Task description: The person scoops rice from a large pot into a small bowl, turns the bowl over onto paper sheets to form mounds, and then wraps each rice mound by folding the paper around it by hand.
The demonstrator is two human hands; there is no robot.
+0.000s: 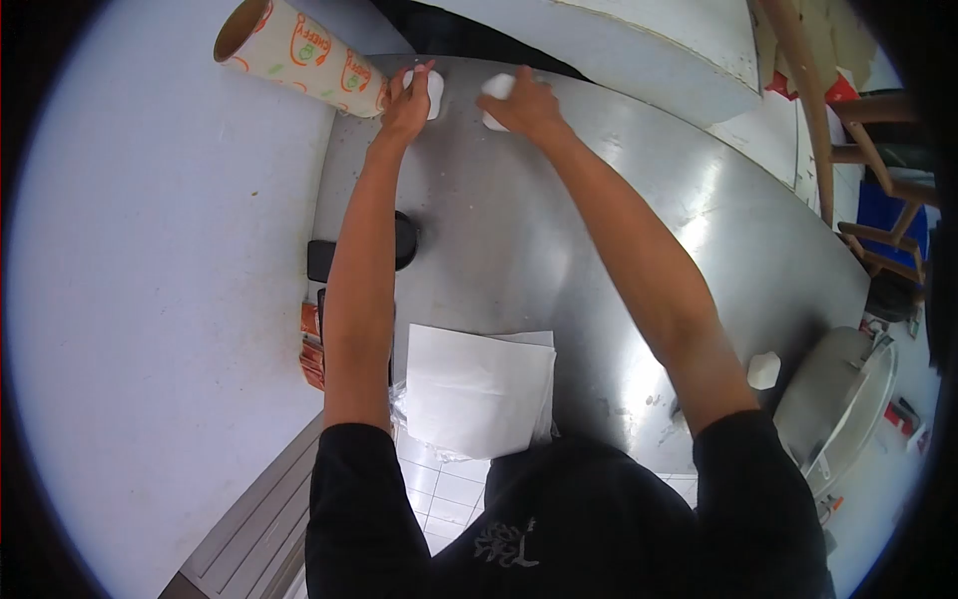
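Both arms reach to the far end of a steel table (479,230). My left hand (407,105) is closed around a white rounded block (435,95), beside a large printed paper tube (309,60). To its right, my right hand (527,105) grips a second white block (496,100) from its right side. The two blocks stand a short gap apart. At the near edge lies a stack of white paper sheets (479,389). Another white block (763,370) sits near the table's right corner.
Black containers (404,240) and red packets (311,349) lie along the left edge beside a white wall (170,250). A large metal pot (823,399) stands at the right. Wooden chair legs (883,160) and a white ledge (639,50) are beyond the table.
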